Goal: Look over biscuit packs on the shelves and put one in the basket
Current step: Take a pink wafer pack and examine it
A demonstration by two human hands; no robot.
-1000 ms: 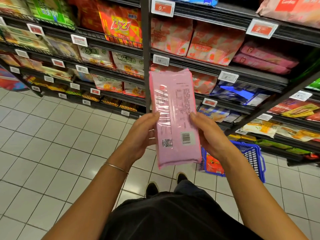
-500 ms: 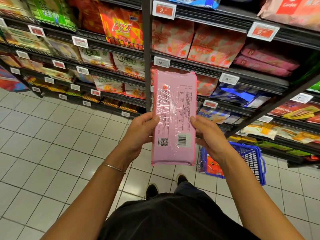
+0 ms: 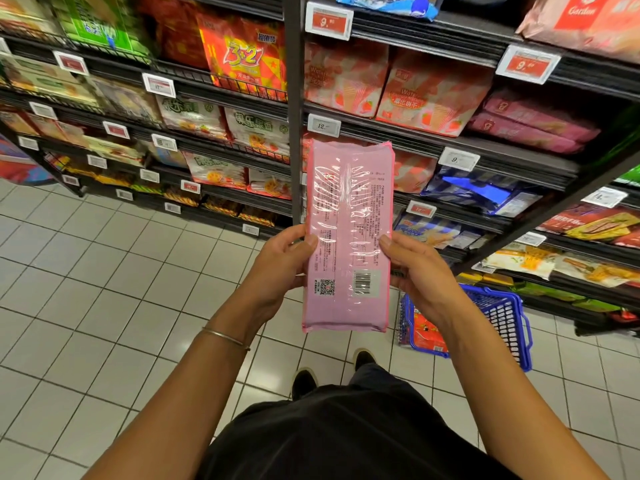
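A long pink biscuit pack [image 3: 348, 233] stands upright in front of me, its printed back with barcode and QR code facing the camera. My left hand [image 3: 280, 261] grips its left edge and my right hand [image 3: 415, 271] grips its right edge, thumbs on the front. A blue wire basket [image 3: 498, 323] sits on the floor to the right, partly hidden behind my right forearm, with an orange-red pack [image 3: 424, 332] inside.
Dark shelves [image 3: 450, 143] full of biscuit and wafer packs with price tags rise ahead and to both sides. A vertical shelf post [image 3: 294, 109] stands just behind the pack. White floor tiles [image 3: 104, 289] spread to the left. My shoes [image 3: 304, 381] show below.
The pink pack has turned from a slight tilt to straight upright and risen a little between my hands. Both hands keep their grip.
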